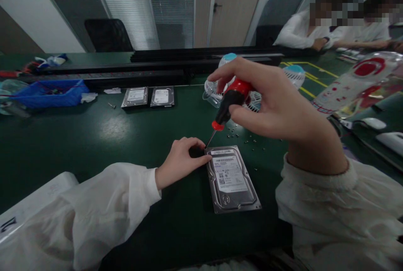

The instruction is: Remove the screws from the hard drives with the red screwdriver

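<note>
A silver hard drive [233,182] with a white label lies flat on the green table in front of me. My left hand [182,157] grips its far left corner, the thumb on the near side of that corner and the fingers curled beyond it. In my right hand [264,98] is a red and black screwdriver [226,107], held tilted by its handle. Its thin shaft slants down to the same corner, close to my left fingertips. Whether the tip sits in a screw is too small to tell. Several small screws [247,141] lie scattered just beyond the drive.
Two more hard drives [134,96] lie further back, near a blue bin [52,93]. Small white fans [215,88] stand behind my right hand. At right are a clear plastic bag [355,77] and a white mouse [373,123]. Two people in white sleeves [294,31] sit far right.
</note>
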Demonstrator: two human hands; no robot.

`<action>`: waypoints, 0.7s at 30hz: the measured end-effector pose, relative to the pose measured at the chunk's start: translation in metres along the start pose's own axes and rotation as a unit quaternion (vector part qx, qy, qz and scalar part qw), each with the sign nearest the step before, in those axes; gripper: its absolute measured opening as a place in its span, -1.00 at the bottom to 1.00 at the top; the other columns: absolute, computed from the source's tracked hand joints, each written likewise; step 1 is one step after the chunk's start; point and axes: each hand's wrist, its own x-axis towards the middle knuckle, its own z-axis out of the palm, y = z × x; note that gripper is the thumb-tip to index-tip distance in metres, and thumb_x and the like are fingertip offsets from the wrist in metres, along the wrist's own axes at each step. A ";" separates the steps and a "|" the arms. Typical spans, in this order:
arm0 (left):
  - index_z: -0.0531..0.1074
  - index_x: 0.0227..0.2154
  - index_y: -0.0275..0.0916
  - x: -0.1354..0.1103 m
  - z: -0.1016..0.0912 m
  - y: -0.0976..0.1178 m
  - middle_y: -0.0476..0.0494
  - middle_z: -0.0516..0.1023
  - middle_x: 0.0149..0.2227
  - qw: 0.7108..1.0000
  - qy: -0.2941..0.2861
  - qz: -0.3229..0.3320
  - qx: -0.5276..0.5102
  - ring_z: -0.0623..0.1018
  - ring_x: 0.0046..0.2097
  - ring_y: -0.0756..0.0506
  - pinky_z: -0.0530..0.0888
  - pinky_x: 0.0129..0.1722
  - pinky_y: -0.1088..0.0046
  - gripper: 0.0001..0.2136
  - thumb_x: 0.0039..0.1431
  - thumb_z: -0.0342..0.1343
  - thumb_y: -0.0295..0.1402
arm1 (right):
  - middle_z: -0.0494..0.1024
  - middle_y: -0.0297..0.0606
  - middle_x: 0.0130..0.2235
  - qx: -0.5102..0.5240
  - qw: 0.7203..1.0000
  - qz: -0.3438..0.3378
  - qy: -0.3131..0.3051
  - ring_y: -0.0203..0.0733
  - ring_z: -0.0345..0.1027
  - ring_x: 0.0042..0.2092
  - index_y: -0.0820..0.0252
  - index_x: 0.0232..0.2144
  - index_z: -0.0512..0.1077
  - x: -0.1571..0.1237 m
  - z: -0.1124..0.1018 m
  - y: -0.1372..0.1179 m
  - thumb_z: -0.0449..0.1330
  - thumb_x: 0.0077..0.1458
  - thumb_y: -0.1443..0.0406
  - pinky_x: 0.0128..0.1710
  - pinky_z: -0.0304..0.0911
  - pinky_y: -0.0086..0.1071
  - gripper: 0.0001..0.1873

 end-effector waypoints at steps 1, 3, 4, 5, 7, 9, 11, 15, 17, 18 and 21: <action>0.57 -0.22 -0.12 0.000 0.000 0.000 -0.03 0.64 -0.21 1.000 0.001 0.001 0.000 0.56 -0.13 -0.19 0.41 -0.08 0.18 -0.78 0.18 0.37 -0.15 | 0.55 -0.17 -0.07 -0.001 1.000 -0.003 -0.005 -0.27 0.39 -0.18 0.30 0.04 0.43 0.000 0.000 0.000 0.16 0.05 0.41 -0.18 0.26 -0.35 -0.55; 0.57 -0.22 -0.13 0.000 0.000 0.000 -0.03 0.64 -0.20 1.000 0.002 0.001 0.002 0.56 -0.12 -0.19 0.41 -0.07 0.18 -0.78 0.17 0.38 -0.16 | 0.56 -0.17 -0.09 -0.005 1.000 0.000 -0.006 -0.25 0.39 -0.18 0.29 0.00 0.44 0.001 0.000 0.000 0.18 0.12 0.35 -0.17 0.25 -0.33 -0.64; 0.57 -0.22 -0.13 0.000 0.000 0.000 -0.03 0.64 -0.20 1.000 0.001 -0.001 0.002 0.56 -0.12 -0.19 0.41 -0.07 0.18 -0.78 0.18 0.38 -0.16 | 0.57 -0.17 -0.11 -0.006 1.000 0.005 -0.004 -0.24 0.40 -0.18 0.27 -0.03 0.45 0.001 0.000 0.000 0.19 0.17 0.30 -0.18 0.24 -0.32 -0.69; 0.57 -0.22 -0.12 0.000 0.000 0.000 -0.03 0.64 -0.20 1.000 0.000 -0.003 0.002 0.56 -0.12 -0.19 0.42 -0.06 0.18 -0.78 0.18 0.38 -0.15 | 0.57 -0.18 -0.14 -0.004 1.000 0.011 0.000 -0.23 0.40 -0.18 0.26 -0.06 0.46 0.001 0.000 0.000 0.19 0.20 0.27 -0.18 0.24 -0.31 -0.73; 0.57 -0.21 -0.12 0.000 0.000 0.001 -0.03 0.64 -0.19 1.000 -0.001 -0.006 0.003 0.56 -0.11 -0.19 0.42 -0.06 0.17 -0.78 0.18 0.37 -0.14 | 0.58 -0.20 -0.14 0.005 1.000 0.015 0.006 -0.24 0.41 -0.18 0.24 -0.09 0.47 0.001 0.000 0.000 0.19 0.21 0.28 -0.18 0.25 -0.32 -0.77; 0.58 -0.20 -0.12 0.000 -0.001 0.001 -0.03 0.64 -0.18 1.000 -0.002 -0.008 0.001 0.56 -0.10 -0.20 0.42 -0.06 0.16 -0.77 0.19 0.37 -0.13 | 0.57 -0.20 -0.12 0.010 1.000 0.006 0.000 -0.25 0.41 -0.19 0.25 -0.07 0.47 0.000 0.000 0.000 0.18 0.14 0.37 -0.19 0.25 -0.33 -0.72; 0.58 -0.20 -0.12 0.000 -0.001 0.001 -0.03 0.64 -0.18 1.000 -0.007 -0.008 -0.001 0.56 -0.11 -0.20 0.42 -0.07 0.17 -0.76 0.19 0.37 -0.12 | 0.56 -0.20 -0.10 0.007 1.000 -0.003 -0.010 -0.26 0.39 -0.19 0.26 -0.04 0.46 0.000 0.000 0.001 0.17 0.07 0.43 -0.19 0.25 -0.34 -0.64; 0.58 -0.21 -0.13 0.000 -0.001 0.001 -0.04 0.64 -0.19 1.000 -0.009 -0.011 -0.001 0.56 -0.12 -0.20 0.42 -0.07 0.17 -0.77 0.19 0.37 -0.13 | 0.56 -0.22 -0.17 -0.003 1.000 0.008 -0.001 -0.27 0.37 -0.22 0.22 -0.10 0.47 0.000 0.001 0.003 0.19 0.19 0.29 -0.20 0.23 -0.33 -0.77; 0.58 -0.21 -0.13 0.000 -0.001 0.002 -0.04 0.64 -0.19 1.000 -0.008 -0.009 -0.001 0.56 -0.12 -0.20 0.42 -0.07 0.17 -0.77 0.18 0.37 -0.14 | 0.57 -0.22 -0.17 -0.008 1.000 0.009 0.003 -0.27 0.36 -0.22 0.22 -0.12 0.47 0.000 0.000 0.003 0.18 0.20 0.28 -0.18 0.24 -0.31 -0.79; 0.58 -0.21 -0.13 0.000 -0.001 0.002 -0.04 0.64 -0.19 1.000 -0.008 -0.009 -0.001 0.56 -0.12 -0.20 0.42 -0.07 0.16 -0.77 0.18 0.37 -0.14 | 0.57 -0.21 -0.16 -0.007 1.000 0.004 -0.001 -0.26 0.37 -0.20 0.22 -0.12 0.47 0.000 -0.001 0.003 0.18 0.16 0.32 -0.16 0.25 -0.30 -0.77; 0.58 -0.21 -0.12 -0.001 -0.001 0.002 -0.02 0.63 -0.20 1.000 -0.008 -0.009 0.001 0.56 -0.13 -0.19 0.42 -0.07 0.16 -0.77 0.19 0.37 -0.13 | 0.56 -0.19 -0.10 0.003 1.000 -0.015 -0.023 -0.22 0.38 -0.14 0.24 -0.09 0.46 0.000 -0.002 0.003 0.16 0.03 0.41 -0.11 0.26 -0.29 -0.66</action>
